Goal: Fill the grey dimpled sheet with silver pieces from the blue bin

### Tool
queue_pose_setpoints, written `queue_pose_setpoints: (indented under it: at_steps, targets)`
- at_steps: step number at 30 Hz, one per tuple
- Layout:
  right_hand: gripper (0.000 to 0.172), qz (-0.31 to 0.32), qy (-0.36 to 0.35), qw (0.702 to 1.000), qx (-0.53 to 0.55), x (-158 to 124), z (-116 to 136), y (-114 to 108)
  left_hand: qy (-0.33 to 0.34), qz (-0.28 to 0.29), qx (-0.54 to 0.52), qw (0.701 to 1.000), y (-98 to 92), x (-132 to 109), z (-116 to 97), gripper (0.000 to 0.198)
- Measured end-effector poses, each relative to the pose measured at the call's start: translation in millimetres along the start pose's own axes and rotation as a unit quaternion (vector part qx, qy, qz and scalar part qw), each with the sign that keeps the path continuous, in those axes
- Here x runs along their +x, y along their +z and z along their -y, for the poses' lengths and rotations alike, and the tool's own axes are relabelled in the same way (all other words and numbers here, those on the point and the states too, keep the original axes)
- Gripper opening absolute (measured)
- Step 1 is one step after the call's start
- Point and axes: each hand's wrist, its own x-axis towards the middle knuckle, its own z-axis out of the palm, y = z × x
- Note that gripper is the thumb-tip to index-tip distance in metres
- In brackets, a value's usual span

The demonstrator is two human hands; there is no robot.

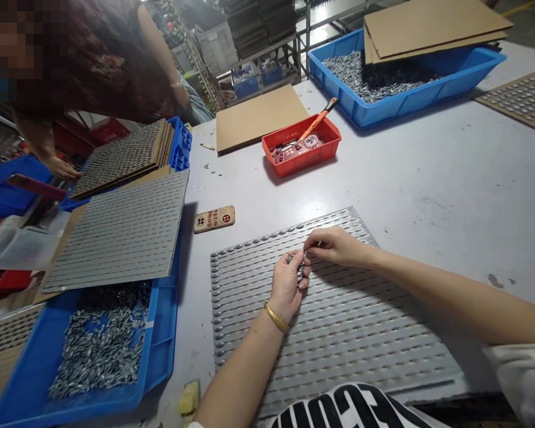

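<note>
A large grey slotted panel [339, 339] lies flat on the table before me. Small shiny metal pieces [232, 245] sit in a row along its far edge and down its left edge. My left hand [289, 279], with a gold bracelet at the wrist, is closed around several of these small metal pieces above the panel. My right hand [332, 245] pinches beside the left fingertips. Whatever is between its thumb and finger is too small to make out.
On the left, a blue bin [160, 333] of loose metal pieces has a grey panel [120, 232] over it. A phone-shaped case [214, 219], a red tray [305, 156] and a large blue tray [370, 116] stand beyond. Another person's hand [62, 167] touches stacked boards [125, 156].
</note>
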Motion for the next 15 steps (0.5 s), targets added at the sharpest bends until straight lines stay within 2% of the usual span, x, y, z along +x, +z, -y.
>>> queue_pose_setpoints:
  at_steps: [5, 9, 15]
  targets:
    - [0.02, -0.061, -0.035, 0.985, -0.157, 14.3, -29.1, -12.5, 0.001, -0.006, -0.012, 1.0, -2.6, -0.1, -0.2, 0.029]
    - [0.025, -0.029, -0.043, 0.963, -0.264, 23.3, -42.7, -12.9, 0.008, -0.001, -0.014, 1.0, -4.0, -1.1, 0.8, 0.03]
    - [0.024, 0.03, -0.062, 0.927, -0.369, 25.6, -43.1, -13.3, 0.012, 0.01, -0.021, 1.0, -3.7, -1.4, 1.6, 0.029]
